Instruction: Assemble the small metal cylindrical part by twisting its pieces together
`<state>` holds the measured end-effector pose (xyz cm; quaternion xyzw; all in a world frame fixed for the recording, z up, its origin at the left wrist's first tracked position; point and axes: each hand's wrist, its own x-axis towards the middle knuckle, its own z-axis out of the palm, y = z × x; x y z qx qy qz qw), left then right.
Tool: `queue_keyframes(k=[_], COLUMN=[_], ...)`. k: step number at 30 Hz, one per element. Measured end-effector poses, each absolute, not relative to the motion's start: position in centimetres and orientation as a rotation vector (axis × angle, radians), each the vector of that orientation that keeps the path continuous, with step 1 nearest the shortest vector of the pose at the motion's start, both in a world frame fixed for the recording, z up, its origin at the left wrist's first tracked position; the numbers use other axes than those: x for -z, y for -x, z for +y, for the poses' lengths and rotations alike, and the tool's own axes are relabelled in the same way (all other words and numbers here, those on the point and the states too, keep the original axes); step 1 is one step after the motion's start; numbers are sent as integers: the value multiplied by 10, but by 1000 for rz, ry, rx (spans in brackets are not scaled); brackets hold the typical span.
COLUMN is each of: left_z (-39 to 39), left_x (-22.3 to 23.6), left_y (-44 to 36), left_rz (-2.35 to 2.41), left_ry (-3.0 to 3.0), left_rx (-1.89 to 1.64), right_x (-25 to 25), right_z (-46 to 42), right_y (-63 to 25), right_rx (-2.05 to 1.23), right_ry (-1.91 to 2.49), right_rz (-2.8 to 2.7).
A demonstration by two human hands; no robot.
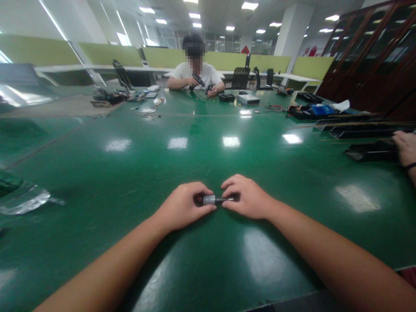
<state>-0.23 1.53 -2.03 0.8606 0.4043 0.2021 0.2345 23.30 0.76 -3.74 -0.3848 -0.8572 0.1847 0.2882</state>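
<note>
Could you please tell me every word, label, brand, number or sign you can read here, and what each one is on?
No text can be read.
Small grey-and-black cylinder: pale marks on its dark part, too small and blurred to read.
Red diamond in the background: no legible characters.
Blue item at right: nothing legible.

A green table (107,186) mirrors the ceiling lights (249,5). At its far side sits a person (212,76) in a white top, holding a drill (199,80); a black tray (226,98) and a white box (248,99) lie nearby. To the right are a blue packet (321,109) and black channels (370,151), to the left clear plastic (27,200). Behind stand yellow-green partitions (110,53), black chairs (241,78) and a dark wooden cabinet (360,56).
</note>
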Motion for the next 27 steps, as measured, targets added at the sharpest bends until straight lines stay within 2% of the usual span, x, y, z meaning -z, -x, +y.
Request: queue_keyframes(k=[27], left_z=[15], left_x=[20], left_y=[6], left_rz=[1098], left_ry=[-2340], left_rx=[-582], right_x=[34], right_z=[8], right_y=[-237], right_rx=[-507], right_ry=[1086], right_rz=[-2265])
